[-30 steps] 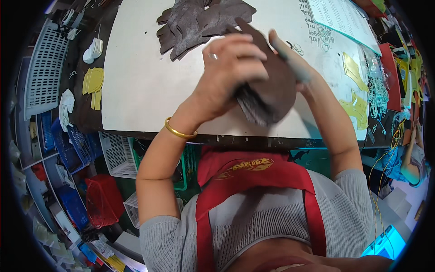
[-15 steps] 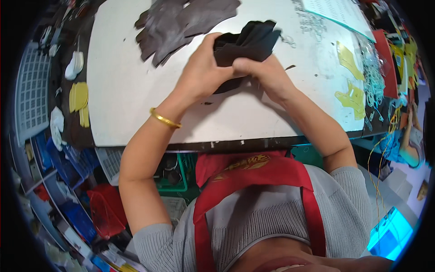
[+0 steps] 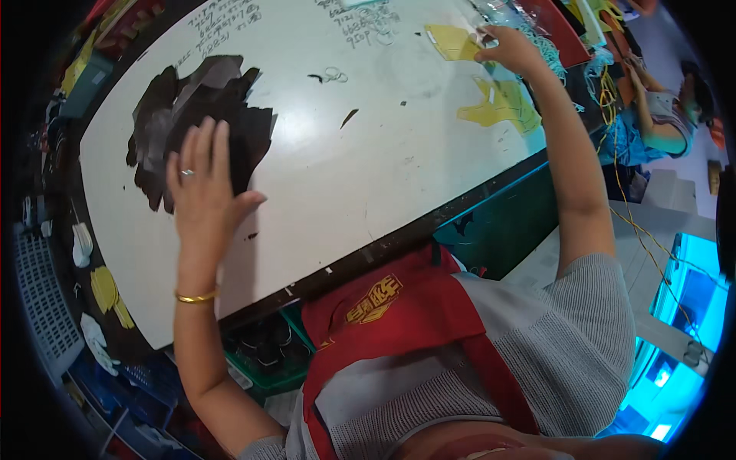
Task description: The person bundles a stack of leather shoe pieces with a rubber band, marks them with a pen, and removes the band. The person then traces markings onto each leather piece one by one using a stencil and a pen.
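My left hand [image 3: 201, 188] is open, fingers stretched out and thumb apart. Its fingertips lie over a loose pile of dark, flat, leather-like pieces [image 3: 218, 88] at the left of the white table [image 3: 330, 169]. At the far right, my right hand [image 3: 515, 50] reaches to the edge of a yellow flat cut-out [image 3: 451, 42]. Its thumb and forefinger are apart, with a gap between them; whether they touch the cut-out I cannot tell. A second yellow cut-out [image 3: 500, 107] lies nearer to me.
Pale tangled strings [image 3: 543, 47] and a red box [image 3: 566, 31] border the table's right end. A small loop of thread [image 3: 334, 74] and dark scraps lie mid-table. Another person [image 3: 659, 115] is at the right. A green crate [image 3: 287, 368] stands below the near edge.
Both hands held a dark stack together; now they are apart. The dark pieces lie in one pile under my left hand. My right hand has moved right to the yellow cut-outs. The view has turned.
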### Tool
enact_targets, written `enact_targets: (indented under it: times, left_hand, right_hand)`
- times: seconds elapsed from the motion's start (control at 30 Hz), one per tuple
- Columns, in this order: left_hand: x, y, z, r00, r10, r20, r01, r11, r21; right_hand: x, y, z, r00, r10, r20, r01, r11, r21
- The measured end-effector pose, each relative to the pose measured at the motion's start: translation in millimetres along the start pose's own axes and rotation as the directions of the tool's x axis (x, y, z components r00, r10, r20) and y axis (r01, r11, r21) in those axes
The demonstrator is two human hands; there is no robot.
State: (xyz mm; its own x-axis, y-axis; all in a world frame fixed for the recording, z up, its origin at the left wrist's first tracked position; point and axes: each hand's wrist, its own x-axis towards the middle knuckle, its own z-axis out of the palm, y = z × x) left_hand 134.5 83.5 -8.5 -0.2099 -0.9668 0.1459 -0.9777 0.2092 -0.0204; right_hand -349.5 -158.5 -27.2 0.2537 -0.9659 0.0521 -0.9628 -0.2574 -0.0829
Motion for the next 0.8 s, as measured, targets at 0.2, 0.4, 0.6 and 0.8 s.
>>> enact_targets:
  times: [0.2, 0.4, 0.6, 0.8]
  left_hand:
    - [-31.6, 44.8, 18.3, 0.986, 0.029, -0.163, 0.012, 0.97, 0.243]
    - [-28.6, 36.5, 24.6, 0.996, -0.067, -0.066, 0.084, 0.952, 0.294]
    - [-39.3, 52.8, 7.8, 0.962, -0.044, -0.268, 0.075, 0.991, 0.109]
    - [-82.8, 120.3, 13.3, 0.984, 0.034, -0.175, -0.058, 0.989, -0.133]
  right_hand:
    - [37.7, -23.5, -33.0, 0.91, 0.044, 0.411, -0.054, 0.998, 0.013]
    - [37.3, -30.2, -34.5, 0.959, 0.076, 0.273, -0.135, 0.969, 0.207]
    - [-8.9, -23.3, -73.1, 0.987, 0.103, 0.127, -0.129, 0.968, 0.217]
    - [-54.4, 8.1, -51.2, 0.861, -0.195, 0.47, 0.219, 0.976, 0.005]
